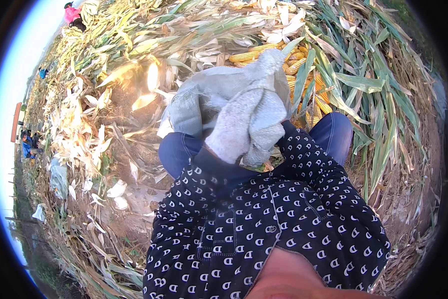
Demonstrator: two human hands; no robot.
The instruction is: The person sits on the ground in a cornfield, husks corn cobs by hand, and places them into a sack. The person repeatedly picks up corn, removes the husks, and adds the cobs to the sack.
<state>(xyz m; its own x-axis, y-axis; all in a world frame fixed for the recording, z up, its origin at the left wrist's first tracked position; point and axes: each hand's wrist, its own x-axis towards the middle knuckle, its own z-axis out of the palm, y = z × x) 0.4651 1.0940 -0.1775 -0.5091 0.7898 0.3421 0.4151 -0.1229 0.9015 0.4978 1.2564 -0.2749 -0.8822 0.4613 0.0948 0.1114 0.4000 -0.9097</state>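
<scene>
A pale woven plastic sack is bunched up above my lap, its folds raised in front of my knees. My left hand, in a whitish knit glove, grips the sack; its fingertips are lost among the folds. My right sleeve runs up to the sack's right side, where my right hand is hidden behind the fabric. Just beyond the sack lies a heap of husked yellow corn cobs, partly covered by leaves. My jean-clad knees are bent on either side of the sack.
Dry corn stalks and leaves surround me. Loose husks are strewn over bare soil at left. A greyish plastic sack lies farther left. A person in pink is at the far upper left; blue-clad figures show near the horizon.
</scene>
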